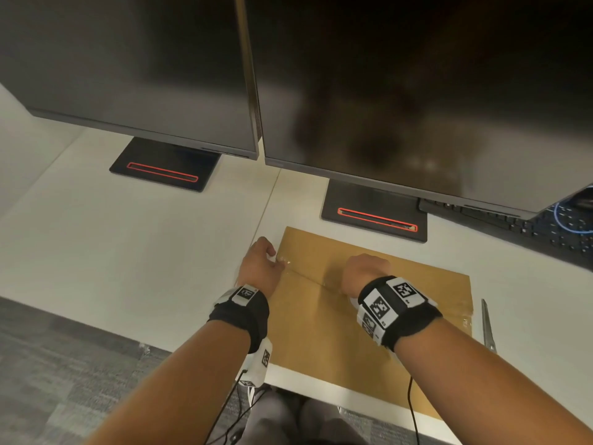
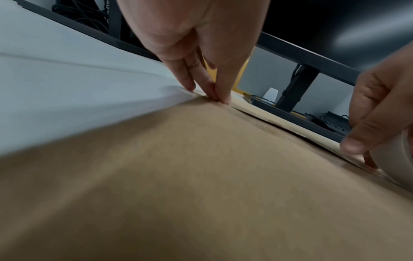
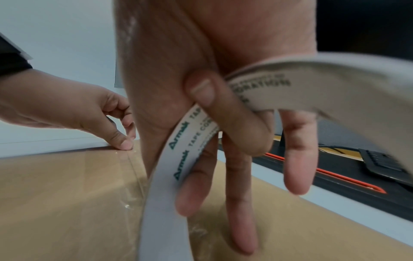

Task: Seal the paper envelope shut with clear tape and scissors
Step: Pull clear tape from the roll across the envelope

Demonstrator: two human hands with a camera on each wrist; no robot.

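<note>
At the paper envelope (image 1: 321, 335) edge, the unclenched left hand (image 1: 259, 268) anchors the clear tape (image 1: 290, 264); the right hand (image 1: 362, 274) clamps the tape roll (image 3: 156, 220), stretching it.

Left hand (image 2: 196, 44): fingertips (image 2: 224, 98) press on the far edge of the brown paper envelope (image 2: 201, 176), flat on the white desk (image 2: 67, 88). Right hand (image 2: 380, 106) grips the tape roll (image 2: 398, 162) just above the envelope.

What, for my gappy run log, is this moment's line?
left hand presses tape onto envelope; right hand holds tape roll; scissors idle
</note>
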